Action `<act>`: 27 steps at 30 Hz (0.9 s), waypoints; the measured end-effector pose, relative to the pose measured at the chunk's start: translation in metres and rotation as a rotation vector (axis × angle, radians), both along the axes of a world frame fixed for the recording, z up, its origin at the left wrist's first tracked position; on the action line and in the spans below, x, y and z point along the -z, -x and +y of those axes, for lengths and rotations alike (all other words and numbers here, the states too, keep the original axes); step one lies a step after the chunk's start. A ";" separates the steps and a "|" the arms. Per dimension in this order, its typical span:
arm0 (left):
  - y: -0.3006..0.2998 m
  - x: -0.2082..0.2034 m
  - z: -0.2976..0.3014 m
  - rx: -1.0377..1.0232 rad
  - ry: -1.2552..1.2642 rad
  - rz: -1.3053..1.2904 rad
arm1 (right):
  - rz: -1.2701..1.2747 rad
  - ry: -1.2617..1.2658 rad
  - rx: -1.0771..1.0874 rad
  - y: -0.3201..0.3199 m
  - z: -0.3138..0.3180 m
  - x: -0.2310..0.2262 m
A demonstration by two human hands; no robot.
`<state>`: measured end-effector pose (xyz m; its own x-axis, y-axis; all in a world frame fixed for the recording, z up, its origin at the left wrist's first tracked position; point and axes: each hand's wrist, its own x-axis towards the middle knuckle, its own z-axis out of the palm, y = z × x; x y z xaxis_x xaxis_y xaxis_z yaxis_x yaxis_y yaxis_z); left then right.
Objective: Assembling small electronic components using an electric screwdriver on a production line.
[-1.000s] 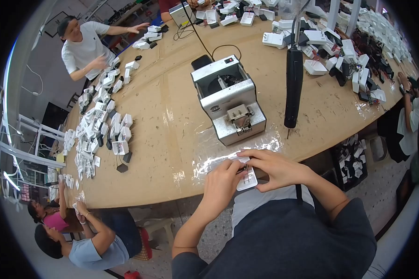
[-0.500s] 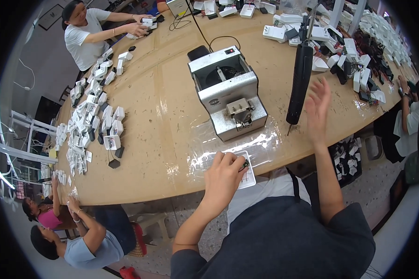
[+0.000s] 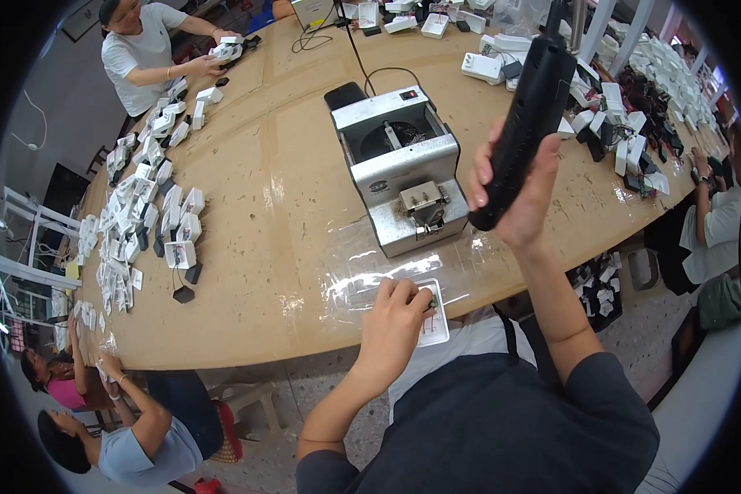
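Note:
My right hand (image 3: 525, 198) is wrapped round the lower part of a black electric screwdriver (image 3: 533, 107), which hangs tilted above the table with its lower end toward the left. My left hand (image 3: 393, 325) is closed at the table's front edge, its fingertips on a small green circuit board (image 3: 432, 301). That board lies at a shallow white plastic housing (image 3: 442, 325), where thin red wires show. Part of the board and housing is hidden behind my fingers. Just beyond stands a metal screw feeder (image 3: 403, 169) with an open top.
White plastic casings (image 3: 132, 206) with black parts lie heaped along the left side. More casings (image 3: 630, 152) and dark wires crowd the right. Clear plastic film (image 3: 346, 280) covers the table (image 3: 247, 247) near me. Co-workers sit or stand around it, one handling casings at far left.
My right hand, open beside the screwdriver before, has taken hold of it, and its lower end has swung left. My left hand stays at the white housing.

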<state>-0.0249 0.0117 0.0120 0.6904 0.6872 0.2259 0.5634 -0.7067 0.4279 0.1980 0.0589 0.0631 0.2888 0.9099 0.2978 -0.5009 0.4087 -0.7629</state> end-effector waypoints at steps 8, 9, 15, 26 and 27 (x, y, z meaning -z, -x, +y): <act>-0.008 0.002 -0.007 -0.127 0.104 -0.090 | -0.315 -0.130 0.067 0.039 0.026 -0.014; -0.008 0.000 -0.007 -0.114 0.092 -0.082 | -0.362 -0.127 0.071 0.040 0.027 -0.013; -0.006 0.001 -0.007 -0.103 0.077 -0.088 | -0.357 -0.099 0.056 0.046 0.031 -0.006; -0.004 0.006 -0.002 -0.082 0.150 -0.171 | -0.418 -0.160 -0.187 0.041 0.034 -0.005; -0.004 0.005 -0.002 -0.087 0.145 -0.176 | -0.409 -0.149 -0.198 0.041 0.035 -0.004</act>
<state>-0.0205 0.0092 0.0065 0.5857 0.7765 0.2324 0.5270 -0.5827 0.6186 0.1574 0.0938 0.0671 -0.0541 0.8741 0.4827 -0.2507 0.4561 -0.8539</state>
